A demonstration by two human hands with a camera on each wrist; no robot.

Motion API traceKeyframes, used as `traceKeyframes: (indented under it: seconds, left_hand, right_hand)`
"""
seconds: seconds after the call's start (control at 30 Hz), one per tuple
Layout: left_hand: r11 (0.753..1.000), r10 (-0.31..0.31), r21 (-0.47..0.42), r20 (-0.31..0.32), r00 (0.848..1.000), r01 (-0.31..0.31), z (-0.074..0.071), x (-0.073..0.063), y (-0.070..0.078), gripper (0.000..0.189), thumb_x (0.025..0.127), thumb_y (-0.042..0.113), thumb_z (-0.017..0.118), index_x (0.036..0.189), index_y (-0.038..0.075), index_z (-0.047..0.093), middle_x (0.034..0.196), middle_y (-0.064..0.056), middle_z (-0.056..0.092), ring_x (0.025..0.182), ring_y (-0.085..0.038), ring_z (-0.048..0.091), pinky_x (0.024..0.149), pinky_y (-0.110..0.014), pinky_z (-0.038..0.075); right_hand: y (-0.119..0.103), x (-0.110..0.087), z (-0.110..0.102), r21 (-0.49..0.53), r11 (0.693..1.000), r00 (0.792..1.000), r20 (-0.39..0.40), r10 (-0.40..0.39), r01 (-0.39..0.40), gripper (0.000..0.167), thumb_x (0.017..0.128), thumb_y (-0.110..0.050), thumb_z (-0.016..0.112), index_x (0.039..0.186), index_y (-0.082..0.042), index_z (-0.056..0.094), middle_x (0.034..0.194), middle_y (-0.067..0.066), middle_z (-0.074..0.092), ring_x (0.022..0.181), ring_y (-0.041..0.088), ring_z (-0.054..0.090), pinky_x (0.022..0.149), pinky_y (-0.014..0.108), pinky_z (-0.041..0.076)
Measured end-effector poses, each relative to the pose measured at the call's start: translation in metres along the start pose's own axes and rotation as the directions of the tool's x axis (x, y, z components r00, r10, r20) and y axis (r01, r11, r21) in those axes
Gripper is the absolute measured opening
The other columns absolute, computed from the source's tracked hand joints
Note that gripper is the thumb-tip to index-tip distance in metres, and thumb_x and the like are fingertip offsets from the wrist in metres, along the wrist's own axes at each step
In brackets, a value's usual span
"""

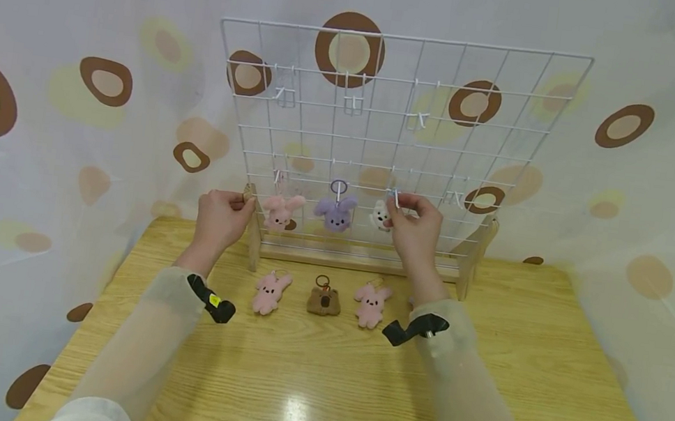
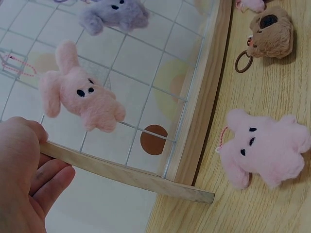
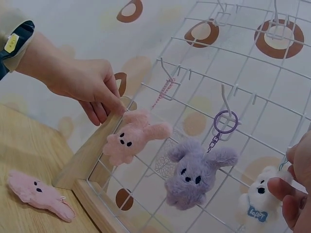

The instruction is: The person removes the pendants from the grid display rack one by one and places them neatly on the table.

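My left hand (image 1: 224,219) pinches the top of the wooden side post (image 2: 131,174) of a white wire grid rack (image 1: 406,38). At a lower hook on the right, my right hand (image 1: 417,227) pinches the thin cord of a white plush dog keychain (image 3: 260,199) with a blue bone-shaped tag. Its fingers partly cover the plush in the head view. To the left of it hang a purple bunny keychain (image 3: 192,172) on a purple ring and a pink bunny keychain (image 2: 80,92) on a pink bead chain, closest to my left hand.
On the wooden table (image 1: 306,361) before the rack lie a pink bunny keychain (image 1: 270,292), a brown plush keychain (image 1: 324,301) with a ring, and another pink bunny (image 1: 371,306). Bare hooks (image 1: 353,105) line the upper grid; one more hook (image 1: 455,198) sits lower right.
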State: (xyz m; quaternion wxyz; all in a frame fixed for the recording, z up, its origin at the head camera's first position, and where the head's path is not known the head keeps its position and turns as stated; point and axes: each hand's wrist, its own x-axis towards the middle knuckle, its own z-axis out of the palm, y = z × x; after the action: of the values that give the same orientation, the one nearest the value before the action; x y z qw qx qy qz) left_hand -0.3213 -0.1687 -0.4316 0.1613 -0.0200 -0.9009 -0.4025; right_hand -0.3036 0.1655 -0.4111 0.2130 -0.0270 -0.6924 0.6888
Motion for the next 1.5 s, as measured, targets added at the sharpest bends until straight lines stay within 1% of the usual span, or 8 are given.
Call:
traceKeyframes:
  seconds: [0.13,0.3,0.4,0.53,0.8,1.07,1.33,1.5]
  left_hand:
    - [1.0,-0.006,-0.003,0.003,1.0,0.006,0.0,0.0,-0.001,0.029,0.103,0.023,0.069,0.098,-0.002,0.082,0.087,-0.016,0.078,0.078,-0.028,0.076,0.069,-0.043,0.06]
    - [1.0,0.005,0.002,0.001,1.0,-0.005,0.001,0.0,-0.001,0.028,0.103,0.023,0.069,0.096,-0.001,0.082,0.083,-0.014,0.078,0.072,-0.026,0.074,0.064,-0.039,0.058]
    - [1.0,0.016,0.006,-0.001,1.0,-0.016,0.001,0.0,0.0,0.029,0.104,0.023,0.069,0.097,-0.001,0.083,0.082,-0.014,0.078,0.07,-0.025,0.073,0.062,-0.038,0.057]
    - [1.0,0.022,0.006,-0.006,1.0,-0.022,0.001,-0.001,0.001,0.029,0.103,0.023,0.069,0.098,-0.002,0.082,0.084,-0.015,0.078,0.073,-0.027,0.074,0.065,-0.04,0.059]
    - [1.0,0.019,0.005,-0.008,1.0,-0.019,0.001,-0.001,0.0,0.029,0.104,0.023,0.069,0.096,-0.001,0.083,0.083,-0.014,0.078,0.071,-0.026,0.074,0.064,-0.041,0.059]
    - [1.0,0.018,-0.001,-0.003,1.0,-0.018,0.001,0.0,-0.002,0.03,0.104,0.024,0.068,0.098,-0.002,0.082,0.086,-0.016,0.078,0.075,-0.027,0.076,0.068,-0.043,0.06]
    - [1.0,0.021,0.002,-0.005,1.0,-0.021,0.001,0.0,-0.003,0.03,0.104,0.024,0.067,0.097,-0.001,0.082,0.084,-0.014,0.078,0.072,-0.025,0.074,0.063,-0.039,0.058]
    - [1.0,0.027,0.004,-0.016,1.0,-0.027,0.002,0.0,-0.003,0.03,0.104,0.023,0.068,0.096,-0.002,0.082,0.085,-0.016,0.078,0.074,-0.028,0.076,0.066,-0.043,0.06]
  right_hand:
    - [0.0,-0.001,0.001,0.056,0.998,1.0,-0.005,0.012,-0.012,0.013,0.098,0.001,0.073,0.103,0.01,0.066,0.104,0.011,0.064,0.053,0.01,0.063,0.059,0.025,0.057]
    - [0.0,-0.001,0.001,0.088,0.996,1.0,-0.016,0.019,-0.017,0.015,0.098,0.002,0.073,0.107,0.013,0.067,0.104,0.015,0.066,0.053,0.009,0.062,0.06,0.023,0.057]
    - [-0.001,-0.001,0.0,0.075,0.997,1.0,-0.017,0.024,-0.023,0.019,0.099,0.0,0.072,0.112,0.014,0.067,0.103,0.012,0.065,0.054,0.008,0.062,0.059,0.02,0.055]
    - [-0.003,-0.001,-0.003,0.072,0.997,0.999,-0.002,0.04,-0.04,0.02,0.101,0.0,0.07,0.113,0.014,0.067,0.105,0.01,0.063,0.054,0.008,0.063,0.056,0.019,0.053]
    - [-0.005,-0.003,-0.011,0.017,0.998,0.997,0.059,0.053,-0.054,0.021,0.104,-0.009,0.068,0.116,0.009,0.067,0.106,0.007,0.065,0.058,0.006,0.066,0.045,0.015,0.036]
    - [-0.01,-0.004,-0.021,-0.052,0.996,0.988,0.134,0.076,-0.07,0.024,0.108,-0.013,0.062,0.121,0.006,0.067,0.117,0.013,0.067,0.064,0.009,0.068,0.047,0.017,0.038]
    - [-0.017,-0.008,-0.029,-0.08,0.995,0.982,0.174,0.067,-0.053,0.021,0.108,-0.013,0.062,0.118,0.005,0.066,0.113,0.014,0.067,0.063,0.011,0.068,0.045,0.018,0.035]
    - [-0.02,-0.012,-0.032,-0.085,0.996,0.981,0.185,0.056,-0.04,0.022,0.108,-0.015,0.064,0.117,0.005,0.066,0.111,0.012,0.068,0.063,0.011,0.067,0.044,0.018,0.034]
